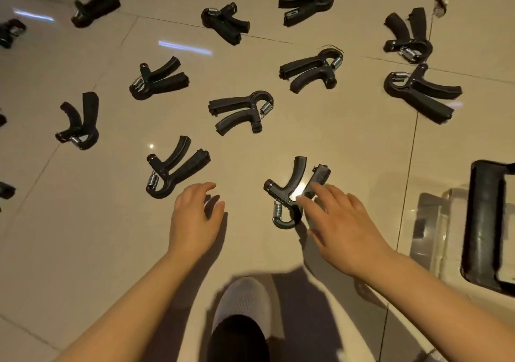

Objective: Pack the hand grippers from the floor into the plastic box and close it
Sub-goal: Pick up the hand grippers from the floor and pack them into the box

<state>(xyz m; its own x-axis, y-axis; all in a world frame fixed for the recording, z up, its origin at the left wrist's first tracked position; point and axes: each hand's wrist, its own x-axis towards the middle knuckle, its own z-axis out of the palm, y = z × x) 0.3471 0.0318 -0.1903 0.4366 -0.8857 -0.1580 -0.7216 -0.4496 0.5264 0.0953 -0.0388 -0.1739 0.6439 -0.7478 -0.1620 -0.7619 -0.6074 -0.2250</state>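
Several black hand grippers with steel springs lie scattered over the beige tiled floor. My right hand (338, 222) hovers with fingers spread over the nearest hand gripper (289, 191), fingertips touching or just above its handles. My left hand (195, 216) is open, palm down, just right of another hand gripper (174, 168), not touching it. A clear plastic box (434, 227) with a black-rimmed lid (486, 222) stands at the right edge, partly cut off.
More hand grippers lie farther out, such as one at the centre (241, 110) and one at the far right (420, 92). My white shoe (245, 303) is at the bottom centre. A chipped spot (441, 6) marks the tile joint at upper right.
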